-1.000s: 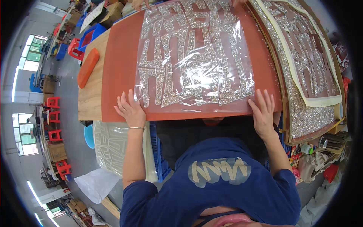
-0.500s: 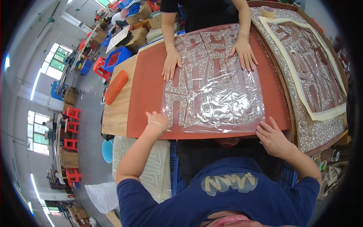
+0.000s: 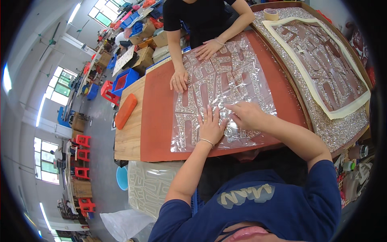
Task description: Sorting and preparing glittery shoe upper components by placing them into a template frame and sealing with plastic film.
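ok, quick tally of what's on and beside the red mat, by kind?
Hands on the clear film sheet: 4 (wearer's left hand, wearer's right hand, co-worker's two)
Clear film sheets: 1
Red mats: 1
Orange blocks: 1
Tape rolls: 1
Cream-framed trays of sparkly bits: 1
Total: 9

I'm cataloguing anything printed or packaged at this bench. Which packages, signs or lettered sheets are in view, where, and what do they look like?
Clear film: flat on the red mat, carrying glittery silver cut-out shapes; left hand and right hand rest on it.
Cardboard boxes: brown, on the floor beyond the table.
White sheet: patterned, below the near table edge.
Tape roll: beige, top right tray.
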Demonstrator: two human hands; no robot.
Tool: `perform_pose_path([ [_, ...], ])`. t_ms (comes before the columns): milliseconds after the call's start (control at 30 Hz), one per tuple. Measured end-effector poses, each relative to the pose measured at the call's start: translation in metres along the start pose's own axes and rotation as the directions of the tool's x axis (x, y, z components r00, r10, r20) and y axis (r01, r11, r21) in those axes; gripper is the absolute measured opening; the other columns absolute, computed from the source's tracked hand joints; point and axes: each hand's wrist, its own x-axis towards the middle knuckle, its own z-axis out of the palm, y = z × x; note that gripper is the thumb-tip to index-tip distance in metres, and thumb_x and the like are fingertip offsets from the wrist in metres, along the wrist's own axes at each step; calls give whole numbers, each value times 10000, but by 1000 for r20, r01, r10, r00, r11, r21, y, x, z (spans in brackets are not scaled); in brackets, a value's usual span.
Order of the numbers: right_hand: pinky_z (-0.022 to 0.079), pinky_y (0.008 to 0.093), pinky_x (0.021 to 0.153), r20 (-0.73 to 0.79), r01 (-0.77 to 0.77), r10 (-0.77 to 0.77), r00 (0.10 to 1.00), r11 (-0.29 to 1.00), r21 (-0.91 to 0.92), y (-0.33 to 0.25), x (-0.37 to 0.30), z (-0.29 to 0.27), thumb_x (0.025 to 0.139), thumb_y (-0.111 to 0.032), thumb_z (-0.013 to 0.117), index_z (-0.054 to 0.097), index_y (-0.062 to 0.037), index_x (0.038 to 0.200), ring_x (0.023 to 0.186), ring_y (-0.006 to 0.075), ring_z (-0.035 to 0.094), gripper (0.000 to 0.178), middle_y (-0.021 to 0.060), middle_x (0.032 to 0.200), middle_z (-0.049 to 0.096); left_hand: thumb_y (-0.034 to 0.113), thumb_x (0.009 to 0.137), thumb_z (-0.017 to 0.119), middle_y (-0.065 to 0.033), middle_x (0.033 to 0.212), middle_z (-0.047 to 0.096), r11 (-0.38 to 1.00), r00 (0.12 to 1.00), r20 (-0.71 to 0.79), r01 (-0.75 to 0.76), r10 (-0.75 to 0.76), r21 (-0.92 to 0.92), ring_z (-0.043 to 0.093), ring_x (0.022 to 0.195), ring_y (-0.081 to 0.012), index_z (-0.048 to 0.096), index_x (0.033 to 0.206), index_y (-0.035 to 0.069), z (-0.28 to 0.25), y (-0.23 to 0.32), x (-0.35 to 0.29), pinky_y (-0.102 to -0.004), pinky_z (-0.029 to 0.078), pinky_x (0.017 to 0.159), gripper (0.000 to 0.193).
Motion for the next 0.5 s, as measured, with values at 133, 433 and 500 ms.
perform_pose_path([
  [133, 300, 459, 1038, -177, 51, -98, 979, 967, -251, 78, 16, 38, 910, -343, 478, 418, -47, 1330, 1261, 336, 378, 516, 184, 1349, 418, 583, 914, 334, -178, 1506, 218, 984, 975, 139, 166, -174, 71, 161, 1404, -346, 258, 1455, 133, -12, -23, 7, -574, 89, 1099, 708],
  [433, 101, 606, 1091, 338, 297, -194, 921, 911, -287, 47, -111, 0, 890, -548, 415, 328, -72, 1409, 1367, 366, 242, 709, 165, 1470, 295, 542, 923, 346, -208, 1519, 136, 832, 829, 66, 552, -555, 59, 97, 1410, -370, 230, 1440, 12, -16, -100, -60, -653, 43, 1060, 749],
  [500, 133, 570, 1108, 366, 446, -366, 856, 879, -165, 33, -128, -4, 888, -538, 453, 431, -78, 1351, 1365, 335, 264, 653, 147, 1447, 340, 508, 922, 380, -212, 1514, 146, 898, 898, 41, 436, -439, 59, 105, 1405, -385, 247, 1419, -26, -12, -86, -94, -673, 58, 1045, 742],
])
